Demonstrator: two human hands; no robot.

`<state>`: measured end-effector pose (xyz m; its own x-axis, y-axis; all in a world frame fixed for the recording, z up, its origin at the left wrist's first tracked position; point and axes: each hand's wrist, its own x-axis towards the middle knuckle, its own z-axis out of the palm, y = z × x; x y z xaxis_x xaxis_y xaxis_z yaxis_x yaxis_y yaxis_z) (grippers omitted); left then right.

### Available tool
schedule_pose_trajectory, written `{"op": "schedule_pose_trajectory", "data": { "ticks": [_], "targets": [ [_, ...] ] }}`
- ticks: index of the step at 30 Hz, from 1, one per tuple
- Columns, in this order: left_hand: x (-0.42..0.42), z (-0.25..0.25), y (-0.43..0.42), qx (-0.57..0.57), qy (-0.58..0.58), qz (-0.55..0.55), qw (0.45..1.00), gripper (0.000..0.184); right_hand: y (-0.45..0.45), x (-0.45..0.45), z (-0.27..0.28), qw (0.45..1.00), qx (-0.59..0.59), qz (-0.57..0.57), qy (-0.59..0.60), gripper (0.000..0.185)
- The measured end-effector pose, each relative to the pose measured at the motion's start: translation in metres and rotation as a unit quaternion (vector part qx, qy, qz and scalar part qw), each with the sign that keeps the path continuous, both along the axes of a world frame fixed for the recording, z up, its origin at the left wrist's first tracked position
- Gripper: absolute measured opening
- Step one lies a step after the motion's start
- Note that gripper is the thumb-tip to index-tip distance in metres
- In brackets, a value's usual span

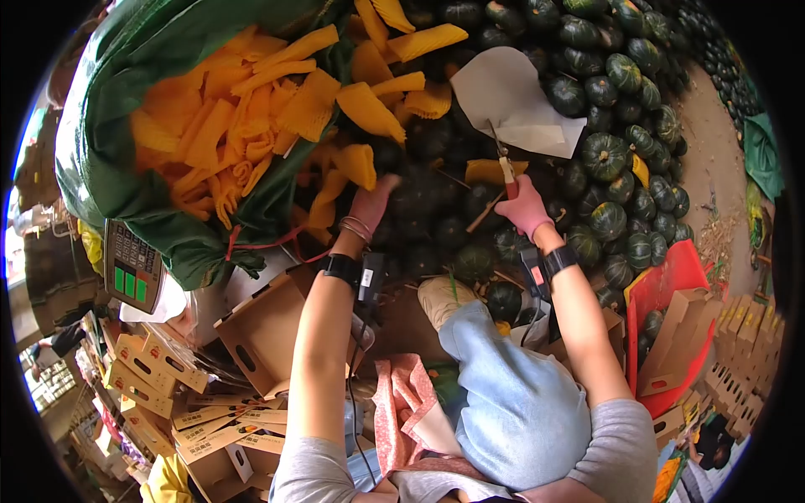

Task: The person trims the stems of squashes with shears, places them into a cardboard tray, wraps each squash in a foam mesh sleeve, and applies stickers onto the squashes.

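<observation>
My right hand [526, 210], in a pink glove, is closed round the red handle of a pair of shears [506, 168], whose dark blades point up toward a white paper sheet [511, 92]. My left hand [371, 204], also pink-gloved, reaches among dark green pumpkins [474, 261] beside yellow foam netting [358, 166]. Its fingers are partly hidden in shadow, so what they hold, if anything, does not show. Another yellow foam piece [495, 172] lies by the shears.
A green sack [101, 159] full of foam netting stands upper left, above a scale [132, 267]. An open cardboard box [268, 327] is lower left. On the right are a red crate [639, 293] and piled pumpkins [605, 156].
</observation>
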<state>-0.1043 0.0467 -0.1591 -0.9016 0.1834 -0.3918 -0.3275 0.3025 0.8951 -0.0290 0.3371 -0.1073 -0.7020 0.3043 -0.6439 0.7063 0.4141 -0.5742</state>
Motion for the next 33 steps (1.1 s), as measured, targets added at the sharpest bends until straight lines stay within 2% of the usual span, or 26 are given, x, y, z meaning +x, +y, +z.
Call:
{"op": "schedule_pose_trajectory", "data": {
  "ticks": [1,2,4,6,7,8,9,11,13,14,15,17,18,19,21,22,23,24,25,27,28,29,30,32,33],
  "targets": [
    [0.001,-0.001,0.000,0.016,-0.040,0.012,0.999,0.030,-0.002,-0.004,0.003,0.999,-0.033,0.003,-0.021,0.052],
    [0.007,-0.002,0.001,-0.018,0.007,-0.017,1.000,0.028,0.001,-0.004,-0.005,0.999,-0.048,-0.001,-0.017,0.059],
    [0.022,-0.002,0.004,-0.080,0.105,-0.069,0.989,0.025,-0.002,0.002,-0.011,0.998,-0.005,-0.011,0.059,0.063],
    [0.040,0.024,0.011,-0.111,0.134,-0.029,0.984,0.024,-0.006,0.012,-0.025,0.989,0.043,-0.003,0.140,0.071],
    [0.052,0.039,0.016,-0.127,0.149,-0.008,0.981,0.023,-0.009,0.013,-0.021,0.988,0.054,-0.005,0.144,0.071],
    [0.066,0.043,0.017,-0.040,0.136,0.047,0.989,0.026,-0.019,0.012,-0.014,0.987,0.064,-0.008,0.148,0.072],
    [0.084,0.051,0.021,0.065,0.064,0.129,0.987,0.036,-0.028,0.013,-0.010,0.986,0.072,-0.012,0.151,0.072],
    [0.113,0.066,0.033,0.214,-0.035,0.247,0.944,0.047,-0.033,0.004,-0.008,0.997,0.034,-0.016,0.068,0.072],
    [0.142,0.069,0.036,0.203,-0.061,0.247,0.946,0.048,-0.032,-0.008,0.008,0.999,-0.029,-0.040,-0.001,0.070],
    [0.154,0.070,0.042,0.211,-0.054,0.252,0.943,0.048,-0.027,-0.001,-0.016,0.994,0.050,-0.010,0.096,0.067],
    [0.165,0.067,0.045,0.201,-0.031,0.231,0.951,0.048,-0.028,0.003,-0.005,0.987,0.067,-0.013,0.148,0.066],
    [0.172,0.089,0.052,0.250,-0.079,0.223,0.939,0.047,-0.031,0.017,0.028,0.965,0.095,-0.014,0.245,0.064],
    [0.168,0.107,0.054,0.249,-0.134,0.204,0.937,0.051,-0.031,0.023,0.036,0.939,0.096,0.007,0.329,0.063],
    [0.160,0.121,0.055,0.300,-0.175,0.232,0.909,0.055,-0.032,0.024,0.047,0.898,0.093,0.059,0.426,0.057],
    [0.143,0.139,0.055,0.399,-0.257,0.271,0.837,0.065,-0.049,0.026,0.079,0.873,0.072,0.173,0.450,0.051],
    [0.136,0.138,0.045,0.487,-0.295,0.227,0.791,0.080,-0.056,0.024,0.099,0.862,-0.034,0.269,0.429,0.050],
    [0.137,0.129,0.038,0.424,-0.215,0.140,0.868,0.074,-0.063,0.021,0.113,0.834,-0.137,0.357,0.398,0.048],
    [0.138,0.119,0.030,0.349,-0.124,0.068,0.927,0.069,-0.071,0.020,0.114,0.817,-0.207,0.369,0.393,0.047],
    [0.139,0.131,0.017,0.437,-0.243,0.132,0.856,0.065,-0.076,0.016,0.113,0.795,-0.273,0.379,0.388,0.046],
    [0.153,0.127,-0.009,0.517,-0.170,0.194,0.816,0.059,-0.080,0.013,0.109,0.840,-0.311,0.298,0.330,0.044],
    [0.157,0.133,-0.023,0.574,-0.111,0.179,0.791,0.061,-0.081,0.005,0.091,0.859,-0.283,0.245,0.350,0.044],
    [0.160,0.140,-0.039,0.626,-0.045,0.166,0.761,0.064,-0.072,-0.003,0.078,0.906,-0.208,0.197,0.311,0.043],
    [0.166,0.133,-0.060,0.711,-0.016,0.169,0.682,0.065,-0.062,-0.014,0.066,0.925,-0.091,0.179,0.321,0.041],
    [0.184,0.121,-0.113,0.750,0.038,0.178,0.636,0.069,-0.032,-0.033,0.037,0.950,-0.024,0.146,0.275,0.039],
    [0.192,0.120,-0.137,0.713,0.059,0.187,0.673,0.071,-0.011,-0.048,0.010,0.955,-0.042,0.154,0.250,0.042]
  ]
}}
